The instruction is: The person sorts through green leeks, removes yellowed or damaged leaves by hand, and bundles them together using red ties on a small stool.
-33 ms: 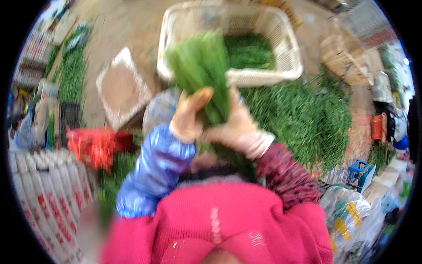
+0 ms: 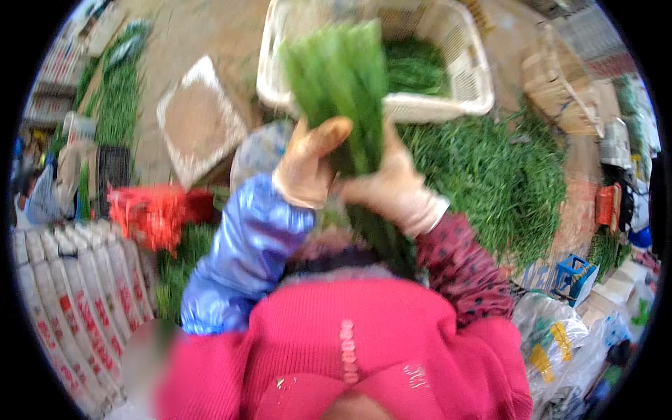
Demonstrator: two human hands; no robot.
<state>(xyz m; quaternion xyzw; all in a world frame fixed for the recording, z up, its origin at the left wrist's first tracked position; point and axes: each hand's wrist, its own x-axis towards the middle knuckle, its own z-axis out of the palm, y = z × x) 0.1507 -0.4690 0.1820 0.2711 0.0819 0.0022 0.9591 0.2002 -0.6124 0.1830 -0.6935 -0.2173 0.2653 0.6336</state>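
Observation:
I hold a thick bunch of long green leaves (image 2: pixel 343 77) upright in front of my chest. My left hand (image 2: pixel 308 164), in a tan glove, grips the bunch from the left with the thumb up against it. My right hand (image 2: pixel 395 185), also gloved, wraps the stalks from the right, just below the left thumb. The leaf tips fan out over a white plastic basket (image 2: pixel 434 105), which holds more green leaves. The lower stalks (image 2: pixel 381 241) run down between my forearms.
A large heap of loose greens (image 2: pixel 490 168) spreads on the ground at the right. A flat tray of brown material (image 2: pixel 196 119) lies at the left, red netting (image 2: pixel 150 210) below it, stacked printed sacks (image 2: pixel 77 280) at far left, a blue crate (image 2: pixel 574 273) at right.

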